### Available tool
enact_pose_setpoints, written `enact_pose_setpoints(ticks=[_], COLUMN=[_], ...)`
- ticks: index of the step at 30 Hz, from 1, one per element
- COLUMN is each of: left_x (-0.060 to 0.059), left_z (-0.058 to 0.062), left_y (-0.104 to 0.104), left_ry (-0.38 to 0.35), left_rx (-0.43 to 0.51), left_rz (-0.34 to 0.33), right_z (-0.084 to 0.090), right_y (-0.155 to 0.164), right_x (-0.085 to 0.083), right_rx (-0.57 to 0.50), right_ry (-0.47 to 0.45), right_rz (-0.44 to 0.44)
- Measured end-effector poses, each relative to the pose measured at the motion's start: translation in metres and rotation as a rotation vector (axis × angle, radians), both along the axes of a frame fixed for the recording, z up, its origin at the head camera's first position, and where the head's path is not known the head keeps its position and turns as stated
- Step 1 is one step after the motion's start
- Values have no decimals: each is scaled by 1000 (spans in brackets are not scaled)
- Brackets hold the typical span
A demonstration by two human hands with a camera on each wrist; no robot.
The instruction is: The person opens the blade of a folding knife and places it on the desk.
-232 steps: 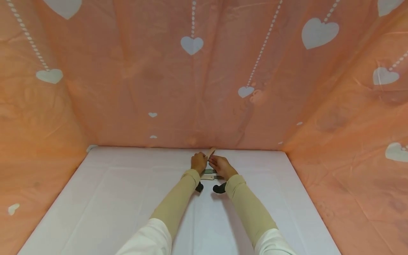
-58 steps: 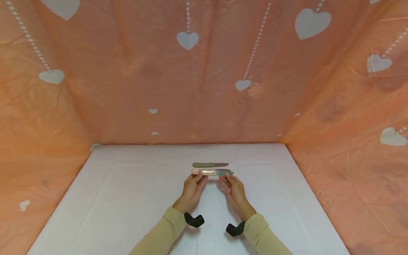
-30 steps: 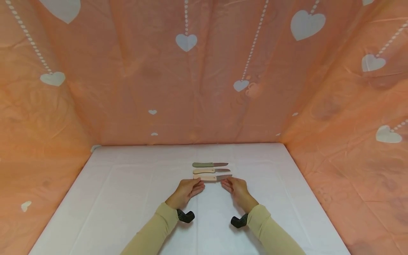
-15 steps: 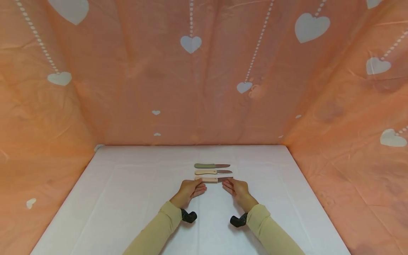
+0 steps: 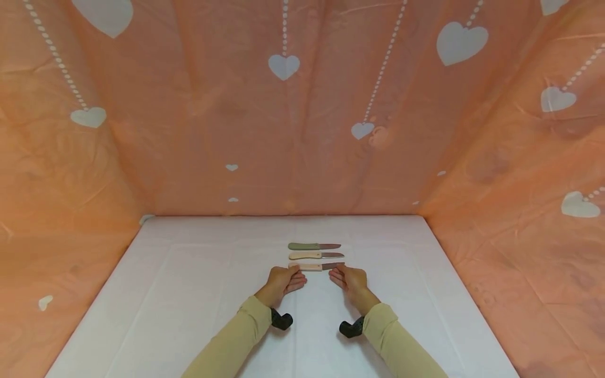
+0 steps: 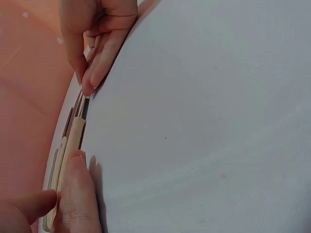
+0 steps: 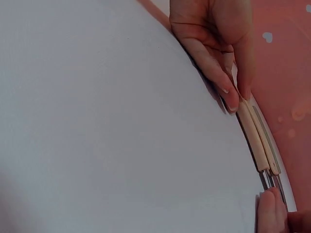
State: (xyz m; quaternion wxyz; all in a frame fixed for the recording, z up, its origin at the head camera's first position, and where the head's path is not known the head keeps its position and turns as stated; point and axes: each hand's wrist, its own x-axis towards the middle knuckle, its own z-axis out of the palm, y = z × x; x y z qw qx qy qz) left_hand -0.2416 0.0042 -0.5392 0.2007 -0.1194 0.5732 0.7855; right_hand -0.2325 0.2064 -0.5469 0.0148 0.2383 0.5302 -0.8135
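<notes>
Three small knives lie side by side on the white table [image 5: 189,294], blades pointing right. The green-handled knife [image 5: 309,246] is farthest and the beige-handled knife [image 5: 313,255] is in the middle. The cream-handled knife [image 5: 314,266] lies nearest. My left hand [image 5: 293,271] pinches its handle end between thumb and forefinger, as the left wrist view shows [image 6: 60,196]. My right hand [image 5: 336,272] pinches the blade tip [image 7: 279,213]. The cream handle [image 6: 75,138] [image 7: 252,136] rests flat on the cloth between both hands.
Orange sheets with white hearts [image 5: 283,67] wall the table at the back and on both sides. Black camera mounts sit at my wrists [image 5: 282,319] [image 5: 351,328]. White cloth stretches left, right and in front of the knives.
The cream-handled knife, held above the table 1.9 s ago, now lies in the row nearest me. Over the last half second both hands stay at its ends, almost still.
</notes>
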Motion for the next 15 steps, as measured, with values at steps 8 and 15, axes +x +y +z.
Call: enact_pose_setpoints(ticks=[8,15], left_x=[4,10], left_z=[-7,-9], left_y=[6,-12], left_ry=[48,210], left_rx=[-30,-36], left_rz=[-14,-152], right_z=[-2,1], right_y=[2,15], right_x=[7,13], right_rx=[48,68], right_ry=[47,92], right_rz=[9,142])
